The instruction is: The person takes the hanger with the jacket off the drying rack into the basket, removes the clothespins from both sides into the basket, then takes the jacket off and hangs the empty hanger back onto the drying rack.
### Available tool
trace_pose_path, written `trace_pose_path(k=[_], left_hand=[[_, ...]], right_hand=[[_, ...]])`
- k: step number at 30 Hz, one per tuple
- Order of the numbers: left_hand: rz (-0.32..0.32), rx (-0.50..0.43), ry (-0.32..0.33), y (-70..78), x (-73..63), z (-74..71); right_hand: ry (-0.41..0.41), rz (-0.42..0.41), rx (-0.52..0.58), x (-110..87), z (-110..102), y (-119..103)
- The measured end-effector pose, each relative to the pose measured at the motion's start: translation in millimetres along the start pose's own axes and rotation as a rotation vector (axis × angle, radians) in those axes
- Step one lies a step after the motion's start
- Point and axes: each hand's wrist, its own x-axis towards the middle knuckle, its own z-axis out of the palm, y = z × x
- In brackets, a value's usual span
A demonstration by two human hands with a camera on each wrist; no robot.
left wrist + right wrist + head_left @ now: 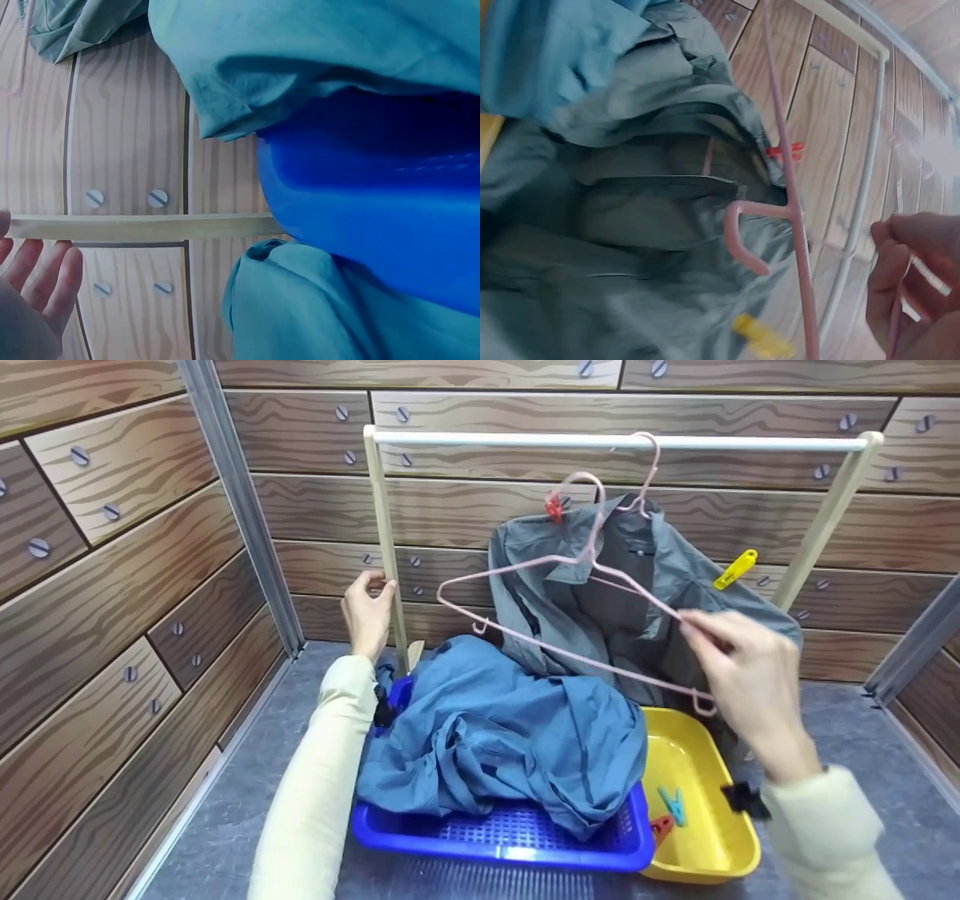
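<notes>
In the head view my left hand [369,613] holds the left post [386,525] of a clothes rack, thumb on one side and fingers on the other. My right hand [742,682] pinches the sloping arm of a pink hanger [517,564], which has no garment on it. That hanger is held up in front of a grey shirt [525,577], which hangs from the rack on another pink hanger [654,465]. A red clothespin [554,507] and a yellow clothespin [739,569] are clipped at the shirt's shoulders.
Below, a crumpled blue garment [517,727] fills a blue basket [502,851] and spills over its rim. At its right a yellow tub [739,840] contains a teal clothespin [673,805] and a red one [660,829]. Wood-patterned walls [480,412] enclose the space.
</notes>
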Motion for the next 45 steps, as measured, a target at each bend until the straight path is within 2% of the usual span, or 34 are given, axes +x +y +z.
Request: trace_pose_path(k=[3,9,15,22,34,40,45], left_hand=[[0.006,-0.004,-0.001,0.3,-0.4,-1.8],[0.017,0.026,0.011,-0.3,0.5,-2.4],[0.017,0.026,0.018,-0.2,0.9,-1.1],[0.016,0.052,0.030,-0.4,-0.3,-1.1],[0.049,0.052,0.016,2.3,0.5,0.0],[0.037,0.063,0.004,1.4,-1.7,1.0],[0.026,0.076,0.003,1.9,-2.5,3.3]], right_hand=[[-0.025,0.005,-0.034,20.6,3.1,-10.4],[-0.038,0.033,-0.033,57.4,13.4,-26.5],[-0.086,0.060,-0.022,80.4,34.1,-28.6],[-0.151,0.086,-0.002,87.3,55.2,-25.5],[-0.101,0.033,-0.010,93.4,57.0,-21.7],[-0.060,0.011,0.002,93.1,63.6,-24.0],[-0.057,0.009,-0.010,93.6,66.9,-29.0]])
